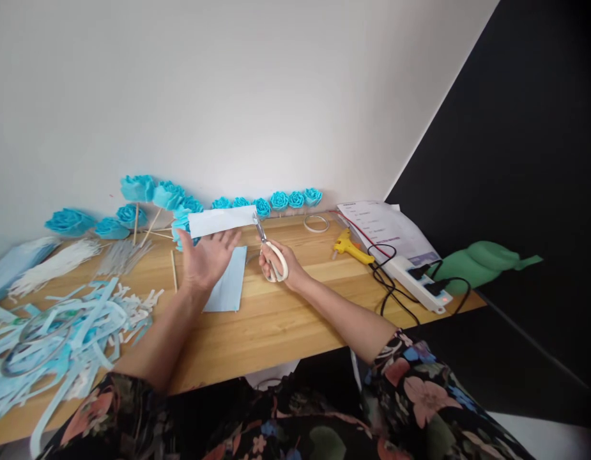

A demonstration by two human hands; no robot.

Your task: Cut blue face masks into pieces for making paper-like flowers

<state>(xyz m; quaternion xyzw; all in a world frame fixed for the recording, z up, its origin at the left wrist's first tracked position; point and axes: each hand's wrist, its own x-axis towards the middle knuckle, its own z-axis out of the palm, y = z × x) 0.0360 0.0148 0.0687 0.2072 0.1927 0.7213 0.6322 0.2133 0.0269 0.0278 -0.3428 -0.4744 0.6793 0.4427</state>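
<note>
My right hand grips scissors with pale handles, their metal blades pointing up and away. The blades meet the right end of a white strip of thin paper-like or fabric material, raised above the table. My left hand is palm up with fingers stretched and thumb apart, just below the strip. Whether its fingertips touch the strip I cannot tell. Under and beside this hand lies a pale blue rectangular sheet, partly hidden by it.
Blue fabric-like roses, some on sticks, line the wall. At left are a heap of cut strips, white cords and stacked blue sheets. At right are a yellow glue gun, a power strip, papers and a metal ring.
</note>
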